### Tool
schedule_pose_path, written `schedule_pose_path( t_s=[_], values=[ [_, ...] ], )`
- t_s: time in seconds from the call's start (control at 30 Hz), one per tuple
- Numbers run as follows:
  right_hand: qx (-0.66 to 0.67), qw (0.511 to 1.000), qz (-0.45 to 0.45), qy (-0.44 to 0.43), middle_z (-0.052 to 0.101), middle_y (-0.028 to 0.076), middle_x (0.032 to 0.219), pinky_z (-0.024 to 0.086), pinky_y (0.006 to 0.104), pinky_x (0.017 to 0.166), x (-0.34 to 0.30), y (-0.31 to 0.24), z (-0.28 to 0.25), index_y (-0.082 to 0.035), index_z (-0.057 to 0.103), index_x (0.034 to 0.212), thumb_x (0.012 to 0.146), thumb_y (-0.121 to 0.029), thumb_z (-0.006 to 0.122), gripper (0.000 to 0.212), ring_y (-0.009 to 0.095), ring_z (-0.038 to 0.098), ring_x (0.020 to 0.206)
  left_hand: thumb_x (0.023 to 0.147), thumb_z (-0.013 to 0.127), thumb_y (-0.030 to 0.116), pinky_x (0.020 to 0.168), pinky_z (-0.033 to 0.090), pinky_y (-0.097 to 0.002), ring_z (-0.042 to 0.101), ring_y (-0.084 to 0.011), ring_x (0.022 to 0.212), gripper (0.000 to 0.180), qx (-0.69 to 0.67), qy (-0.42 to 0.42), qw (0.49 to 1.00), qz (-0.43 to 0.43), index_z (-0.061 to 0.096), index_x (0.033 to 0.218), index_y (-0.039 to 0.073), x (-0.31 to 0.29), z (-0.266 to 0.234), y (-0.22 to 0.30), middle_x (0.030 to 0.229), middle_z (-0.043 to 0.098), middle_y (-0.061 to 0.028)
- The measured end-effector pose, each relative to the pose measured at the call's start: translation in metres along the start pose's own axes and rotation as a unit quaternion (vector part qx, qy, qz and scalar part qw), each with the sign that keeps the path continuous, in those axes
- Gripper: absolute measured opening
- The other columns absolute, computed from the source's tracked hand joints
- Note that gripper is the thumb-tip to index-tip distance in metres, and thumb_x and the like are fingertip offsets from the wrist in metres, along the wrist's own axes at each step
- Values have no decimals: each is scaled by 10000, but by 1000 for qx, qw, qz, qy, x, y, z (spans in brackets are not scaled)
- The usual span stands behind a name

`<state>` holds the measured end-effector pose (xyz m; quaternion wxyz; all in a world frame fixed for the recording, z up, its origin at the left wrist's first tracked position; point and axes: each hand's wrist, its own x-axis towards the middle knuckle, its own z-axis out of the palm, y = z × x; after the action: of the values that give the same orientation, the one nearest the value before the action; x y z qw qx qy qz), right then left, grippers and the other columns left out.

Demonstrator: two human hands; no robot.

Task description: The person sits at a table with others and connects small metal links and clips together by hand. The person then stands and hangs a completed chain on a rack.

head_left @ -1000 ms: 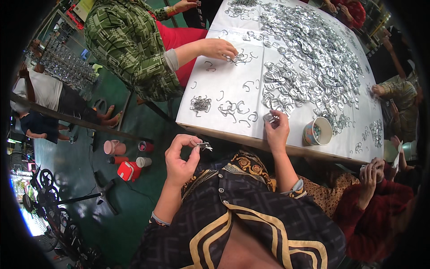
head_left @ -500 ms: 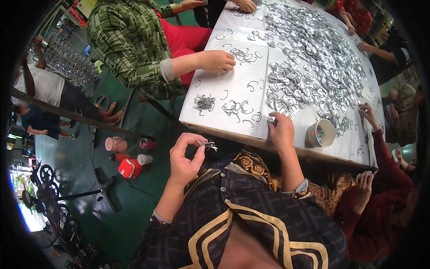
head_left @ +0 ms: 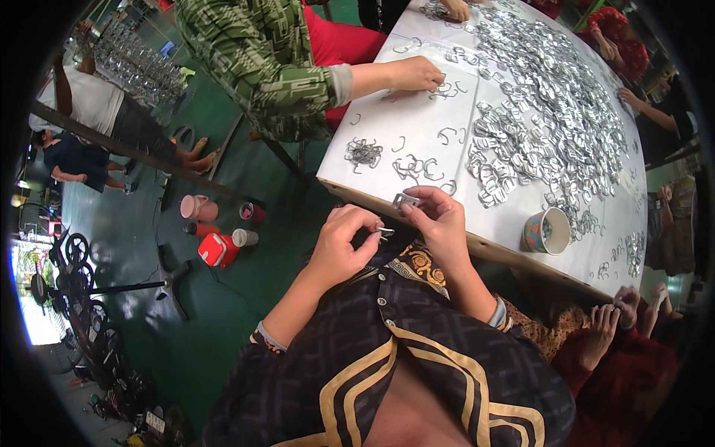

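My left hand (head_left: 342, 242) is closed in a pinch on small curved metal wires (head_left: 385, 232), just off the table's near edge. Beside it, my right hand (head_left: 441, 220) grips a flat silver metal buckle (head_left: 404, 200) between thumb and fingers. The two hands are close together but apart. On the white tabletop (head_left: 436, 119) past them lie loose C-shaped wires (head_left: 411, 167) and a tangled clump of wires (head_left: 363, 152). A large heap of silver buckles (head_left: 551, 112) spreads over the middle of the table.
A paper cup (head_left: 547, 230) with small pieces inside stands near the table's front edge. At the left, a co-worker's hand (head_left: 417, 73) touches wires. Other people work along the far and right sides. A red container (head_left: 217, 250) and several cups stand on the green floor (head_left: 223, 328).
My right hand has drawn back left from the tabletop toward my left hand, a buckle now plain in its fingers. My left hand has moved slightly right. The view has shifted.
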<state>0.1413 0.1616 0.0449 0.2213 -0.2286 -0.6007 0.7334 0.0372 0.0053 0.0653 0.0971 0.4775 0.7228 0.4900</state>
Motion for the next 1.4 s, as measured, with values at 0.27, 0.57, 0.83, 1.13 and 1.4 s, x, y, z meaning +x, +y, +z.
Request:
schedule_pose_path(
  t_s=[0.27, 0.57, 0.83, 1.13, 1.4],
  values=[
    [-89, 995, -32, -31, 711, 73, 875, 530, 233, 700, -15, 3, 24, 32, 658, 1038, 848, 39, 651, 191, 89, 664, 789, 719, 690, 34, 800, 423, -386, 584, -293, 815, 144, 45, -10, 999, 10, 580, 812, 34, -10, 7, -20, 799, 612, -87],
    [-159, 980, -118, -1, 713, 109, 894, 536, 272, 711, -24, 6, 23, -5, 681, 988, 822, 48, 669, 175, 174, 699, 789, 728, 717, 30, 804, 479, -364, 638, -284, 847, 122, 7, -81, 996, -25, 666, 836, 8, -2, -4, -31, 839, 678, -108],
    [-186, 972, -141, 19, 711, 112, 910, 537, 281, 721, -31, 7, 18, -5, 679, 992, 823, 46, 667, 178, 181, 697, 795, 793, 662, 72, 747, 501, -380, 606, -290, 803, 56, 135, -30, 988, 73, 682, 767, 27, 68, 33, -73, 805, 638, -105],
    [-209, 963, -166, 44, 708, 123, 908, 534, 282, 743, -37, 8, 11, -3, 650, 1064, 799, 59, 672, 273, 181, 701, 828, 703, 588, 30, 684, 530, -362, 599, -260, 771, 62, 346, -66, 914, 202, 571, 644, 31, 106, 85, -90, 757, 580, -92],
    [-203, 967, -132, 73, 703, 101, 891, 536, 267, 709, -35, 17, 7, -25, 614, 1112, 799, 51, 684, 331, 153, 695, 806, 743, 680, 39, 608, 505, -290, 628, -147, 652, 69, 5, -47, 999, -27, 630, 746, -8, 86, 30, -49, 712, 644, -76]
  ],
)
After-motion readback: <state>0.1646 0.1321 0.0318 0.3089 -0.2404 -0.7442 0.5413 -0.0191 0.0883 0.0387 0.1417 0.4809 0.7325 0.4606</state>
